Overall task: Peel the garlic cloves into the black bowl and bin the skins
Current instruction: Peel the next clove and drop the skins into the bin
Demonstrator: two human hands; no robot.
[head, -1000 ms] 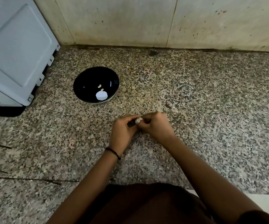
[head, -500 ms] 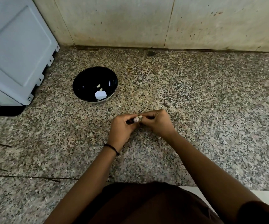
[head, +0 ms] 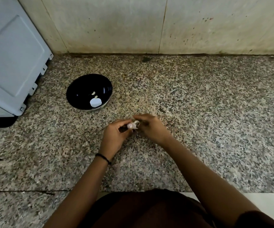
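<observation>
Garlic clove [head: 131,125] (skin curling) pinched between hands [head: 115,134] [head: 152,128].

1. The round black bowl [head: 82,89] is smooth and glossy, with a bright white sheen on its inner wall; whether it is ceramic or glass cannot be told.
2. Under the bowl, the speckled grey-and-tan stone counter [head: 198,120] looks granite-like, flat and dully polished.
3. Left of the bowl, the pale blue-grey panel [head: 9,55] is smooth, matt moulded plastic.
4. Behind the bowl, the beige wall slabs [head: 116,25] are matt, stained and spotted.
5. Nearer the person than the bowl, the pale pinkish garlic clove [head: 131,125] wears dry, papery, curling skin.
6. Nearer still, the thin black wristband [head: 102,157] looks like cord, and the dark brown garment [head: 141,211] is matt cloth.
</observation>
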